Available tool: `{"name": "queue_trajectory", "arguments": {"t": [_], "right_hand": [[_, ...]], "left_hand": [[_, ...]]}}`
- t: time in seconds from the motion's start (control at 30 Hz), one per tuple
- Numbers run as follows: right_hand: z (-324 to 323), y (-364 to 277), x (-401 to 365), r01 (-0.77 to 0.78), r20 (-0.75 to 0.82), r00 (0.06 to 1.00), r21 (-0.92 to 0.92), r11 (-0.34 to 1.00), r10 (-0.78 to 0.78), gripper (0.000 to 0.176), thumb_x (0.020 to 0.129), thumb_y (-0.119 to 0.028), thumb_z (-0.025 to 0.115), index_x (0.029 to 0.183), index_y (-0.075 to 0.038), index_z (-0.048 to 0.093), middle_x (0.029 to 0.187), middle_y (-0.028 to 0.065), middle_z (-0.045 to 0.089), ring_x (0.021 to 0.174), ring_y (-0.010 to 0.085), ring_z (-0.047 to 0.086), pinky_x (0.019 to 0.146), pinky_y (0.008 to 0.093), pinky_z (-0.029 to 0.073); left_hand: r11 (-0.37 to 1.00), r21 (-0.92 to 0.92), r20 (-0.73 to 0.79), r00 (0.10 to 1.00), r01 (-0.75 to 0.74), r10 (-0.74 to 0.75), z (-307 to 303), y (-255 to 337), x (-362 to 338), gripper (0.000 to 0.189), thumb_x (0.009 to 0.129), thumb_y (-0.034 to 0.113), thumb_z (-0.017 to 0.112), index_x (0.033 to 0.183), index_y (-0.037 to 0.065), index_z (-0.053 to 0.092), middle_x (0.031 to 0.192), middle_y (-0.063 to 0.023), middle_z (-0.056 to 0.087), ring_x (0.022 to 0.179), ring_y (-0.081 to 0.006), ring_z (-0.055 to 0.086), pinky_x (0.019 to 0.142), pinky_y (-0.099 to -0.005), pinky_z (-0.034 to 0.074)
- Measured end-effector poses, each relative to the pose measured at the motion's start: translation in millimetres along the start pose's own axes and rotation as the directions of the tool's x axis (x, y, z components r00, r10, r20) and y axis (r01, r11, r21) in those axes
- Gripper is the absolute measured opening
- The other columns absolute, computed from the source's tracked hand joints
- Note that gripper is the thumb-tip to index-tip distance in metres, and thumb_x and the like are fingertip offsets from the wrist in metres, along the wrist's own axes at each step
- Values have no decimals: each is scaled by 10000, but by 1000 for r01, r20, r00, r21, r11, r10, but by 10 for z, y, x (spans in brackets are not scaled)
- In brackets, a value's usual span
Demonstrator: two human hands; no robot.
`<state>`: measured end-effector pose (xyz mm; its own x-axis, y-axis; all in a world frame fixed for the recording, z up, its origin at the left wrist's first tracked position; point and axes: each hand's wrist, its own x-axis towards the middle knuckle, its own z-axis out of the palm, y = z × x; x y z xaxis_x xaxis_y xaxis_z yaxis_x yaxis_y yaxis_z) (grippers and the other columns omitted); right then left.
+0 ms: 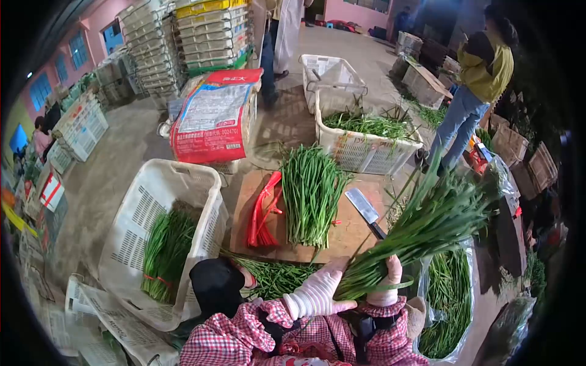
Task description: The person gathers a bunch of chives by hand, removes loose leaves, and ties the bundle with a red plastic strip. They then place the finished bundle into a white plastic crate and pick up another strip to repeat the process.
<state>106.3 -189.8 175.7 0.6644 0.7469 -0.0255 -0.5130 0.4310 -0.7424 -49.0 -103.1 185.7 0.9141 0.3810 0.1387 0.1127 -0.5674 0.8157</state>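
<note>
A large loose bunch of garlic chives slants up to the right from my hands. My left hand, in a striped glove, holds its cut end, with the thumb stretched out below. My right hand, also gloved, is wrapped round the stems; some of its fingers are hidden. Ahead lies a wooden board carrying a pile of garlic chives. Left of that pile are red ties, and right of it a cleaver with a dark handle. More loose chives lie below the board.
A white crate at left holds a tied bundle. At right, a plastic-lined container holds more chives. Beyond the board stand a crate of greens, a red and white sack and stacked crates. A person stands at right.
</note>
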Motion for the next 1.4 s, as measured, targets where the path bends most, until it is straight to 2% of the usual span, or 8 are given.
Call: {"name": "queue_trajectory", "arguments": {"t": [0.17, 0.5, 0.63, 0.8, 1.07, 1.2, 1.33, 1.4], "right_hand": [[583, 149, 689, -170, 128, 977, -33, 985, 173, 355, 823, -196, 604, 1097, 25, 560, 961, 108, 647, 847, 226, 639, 760, 354, 540], [797, 1281, 2445, -318, 120, 917, -358, 878, 381, 554, 777, -266, 760, 1202, -25, 499, 1086, 63, 613, 921, 161, 581, 818, 323, 483], [189, 1862, 2728, -271, -68, 951, -654, 706, 301, 780, 801, -143, 715, 1416, 38, 273, 1295, 129, 510, 1127, 216, 514, 963, 321, 404], [65, 1655, 2690, -368, -9, 901, -546, 753, 434, 737, 827, -87, 645, 1422, 61, 235, 1387, 172, 424, 1243, 242, 433, 1032, 333, 343], [-176, 1517, 2755, 67, 241, 948, -788, 611, 206, 721, 796, -202, 634, 1395, 31, 308, 1355, 239, 456, 1256, 321, 454, 1040, 331, 350], [-124, 1478, 2612, 354, 375, 862, -927, 126, 340, 675, 809, -229, 649, 1382, -19, 359, 1350, 203, 464, 1242, 358, 449, 1044, 347, 362], [-178, 1240, 2641, 207, 365, 865, -884, 418, 344, 586, 804, -199, 630, 1321, -8, 428, 1331, 215, 465, 1199, 360, 483, 1006, 370, 398], [-93, 944, 2475, 435, 487, 857, -859, 271, 170, 568, 791, -169, 650, 1305, -29, 454, 1281, 204, 518, 1136, 364, 534, 947, 391, 454]], "left_hand": [[925, -378, -163, 986, -46, -18, -271, -468, 277, 1015, 728, 274, 785, 1439, -25, 125, 1327, -246, 423, 1231, -346, 435, 1024, -374, 358], [409, -871, -41, 790, 272, -612, -738, -1702, 992, 523, 810, 65, 693, 1276, 52, 454, 1124, -54, 603, 990, -158, 573, 870, -312, 473], [727, -419, -196, 728, 544, -657, -394, -2365, 1086, 514, 793, 194, 733, 1224, 35, 500, 1069, -90, 641, 951, -178, 597, 851, -325, 476], [521, -646, 14, 691, 558, -723, -389, -2422, 1095, 444, 835, 53, 658, 1250, 33, 501, 1065, -34, 624, 930, -140, 568, 808, -292, 469], [551, -571, 52, 697, 609, -716, -456, -2315, 1192, 440, 837, 62, 662, 1245, 24, 502, 1136, -61, 616, 999, -156, 574, 862, -302, 468], [616, -418, -7, 676, 667, -737, -417, -2444, 1259, 467, 830, 139, 696, 1240, 20, 507, 1090, -61, 617, 951, -161, 571, 833, -320, 472], [596, -406, 42, 666, 693, -745, -413, -2711, 1147, 402, 847, 117, 669, 1215, 35, 532, 1084, -34, 619, 977, -147, 563, 842, -325, 466], [516, -558, 177, 700, 650, -691, -594, -2269, 1204, 405, 854, 116, 658, 1227, 35, 522, 1108, -43, 611, 997, -144, 556, 853, -323, 460]]}}
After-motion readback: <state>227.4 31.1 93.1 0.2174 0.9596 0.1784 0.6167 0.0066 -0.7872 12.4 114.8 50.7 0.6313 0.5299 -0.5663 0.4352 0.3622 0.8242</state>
